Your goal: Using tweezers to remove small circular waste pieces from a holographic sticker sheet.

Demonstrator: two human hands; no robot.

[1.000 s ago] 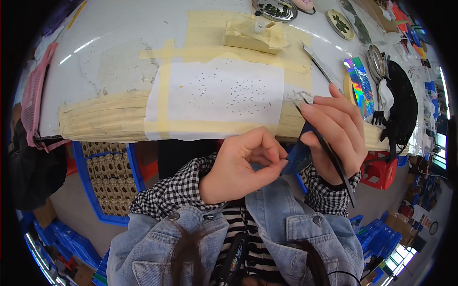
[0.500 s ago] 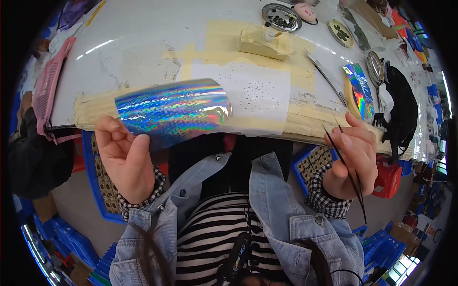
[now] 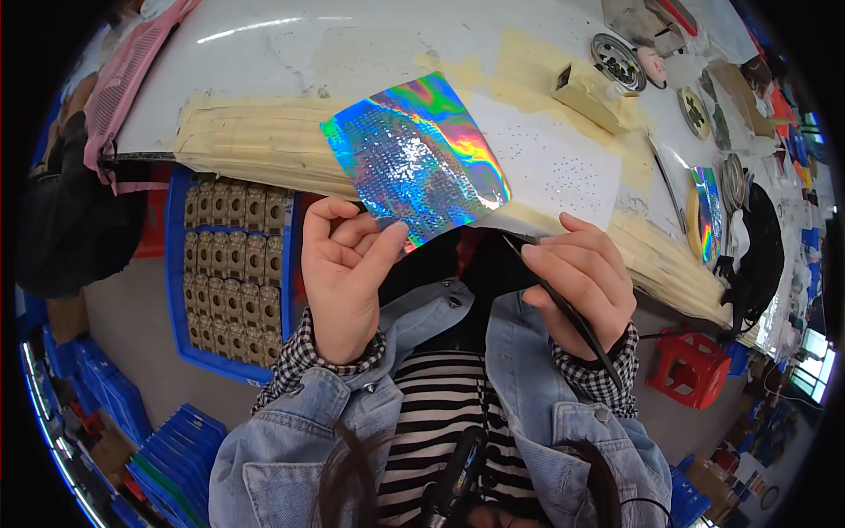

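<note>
Holographic sheet [image 3: 418, 163] front and centre in the head view, tilted and flashing rainbow colours, held above the tabletop's [image 3: 264, 66] near edge! The left hand [image 3: 343, 273] has it, thumb and fingers pinching the corner nearest the person, with the sheet spreading out toward 1 o'clock. Over to the right hand [image 3: 585, 282]: fingers closed around black tweezers [image 3: 563, 312], points aimed at 10 o'clock, tail at 5, the points just beside the sheet but apart from it. Whether those 2 points meet, I can't tell. Between 11 and 12 o'clock from that hand lies white paper [image 3: 528, 180], sprinkled with tiny dark specks and partly hidden by the sheet. At 2 o'clock, a narrower shiny strip [image 3: 706, 211]; at 4, a red stool [image 3: 691, 365]. And at 9 o'clock from the left hand, a blue crate [image 3: 220, 365] with 4 rows of tan blocks [image 3: 236, 251]!
</note>
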